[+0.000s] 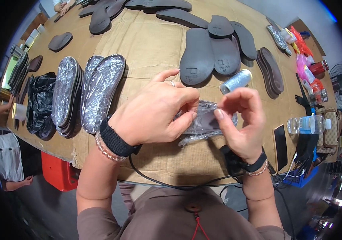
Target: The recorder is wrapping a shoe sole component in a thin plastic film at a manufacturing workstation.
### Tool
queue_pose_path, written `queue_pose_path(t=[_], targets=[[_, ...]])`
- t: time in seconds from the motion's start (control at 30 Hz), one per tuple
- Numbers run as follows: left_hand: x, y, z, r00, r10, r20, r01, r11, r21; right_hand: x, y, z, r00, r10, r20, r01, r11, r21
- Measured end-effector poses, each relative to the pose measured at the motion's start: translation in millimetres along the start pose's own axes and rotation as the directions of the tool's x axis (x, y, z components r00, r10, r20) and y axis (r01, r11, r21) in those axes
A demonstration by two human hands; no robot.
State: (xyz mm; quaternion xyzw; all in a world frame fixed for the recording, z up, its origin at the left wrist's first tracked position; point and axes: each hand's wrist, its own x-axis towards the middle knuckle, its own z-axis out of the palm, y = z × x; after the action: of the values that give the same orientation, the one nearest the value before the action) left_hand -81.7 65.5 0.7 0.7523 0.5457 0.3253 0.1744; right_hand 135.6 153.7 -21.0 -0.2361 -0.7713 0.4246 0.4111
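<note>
On the brown cardboard-covered table [151, 48], close in front of you, lies a flat, dark piece wrapped in shiny clear plastic film [207, 123], its ends partly hidden by your hands. Your left hand [159, 112] and right hand [243, 122] each bend thumb and forefinger together over it; whether either pinches the film, I cannot tell. Beyond, one dark-grey, foot-shaped sole [197, 54] partly covers another.
</note>
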Motion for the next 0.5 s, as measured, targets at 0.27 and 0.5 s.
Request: queue_pose_path(t=[0.27,0.5], targets=[[-1,-1,5,0.998,-0.058,0.039,0.057,0.998,0.015,-19,-35,1,0.759,-0.109,0.642,0.467,0.778,-0.421],[-1,-9,11,0.999,-0.026,-0.022,0.023,0.992,-0.123,-28,-25,-4,0.819,-0.086,0.567,0.529,0.496,-0.689]])
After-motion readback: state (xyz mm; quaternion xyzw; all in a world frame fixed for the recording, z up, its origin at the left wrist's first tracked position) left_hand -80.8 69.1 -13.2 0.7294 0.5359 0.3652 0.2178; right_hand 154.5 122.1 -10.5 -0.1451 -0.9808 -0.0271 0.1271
